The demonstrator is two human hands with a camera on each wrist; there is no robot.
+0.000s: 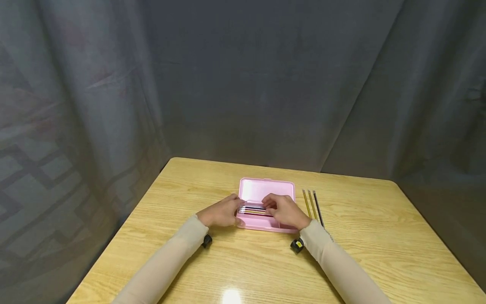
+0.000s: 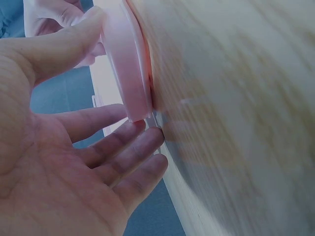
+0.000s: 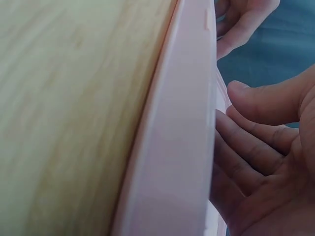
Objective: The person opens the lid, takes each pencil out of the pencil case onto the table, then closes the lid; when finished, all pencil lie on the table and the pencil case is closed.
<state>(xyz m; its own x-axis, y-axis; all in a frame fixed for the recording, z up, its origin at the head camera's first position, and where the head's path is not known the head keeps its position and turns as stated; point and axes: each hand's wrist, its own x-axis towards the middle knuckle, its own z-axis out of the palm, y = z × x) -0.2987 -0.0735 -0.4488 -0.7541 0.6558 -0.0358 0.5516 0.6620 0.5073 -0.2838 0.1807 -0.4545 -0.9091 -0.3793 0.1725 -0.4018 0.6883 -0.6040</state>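
A pink pencil case [image 1: 258,224] lies on the table with its lid [image 1: 267,188] raised at the back. Several pencils [image 1: 252,210] lie side by side in its rear compartment; the front part shows bare pink plastic. My left hand [image 1: 223,212] holds the case's left end, thumb at the front corner and fingers around the end and back. Over the right half is my right hand [image 1: 285,210], fingers lowered into the case near the pencils' right ends. Its thumb [image 3: 263,102] stands apart from the fingers. The case wall hides some fingertips in the right wrist view.
Two yellow pencils [image 1: 309,202] and a dark pencil [image 1: 318,207] lie on the table right of the case, beside my right wrist. The wooden table [image 1: 228,270] reaches back to a grey curtain [image 1: 243,84]. Each wrist carries a small black camera [image 1: 297,245].
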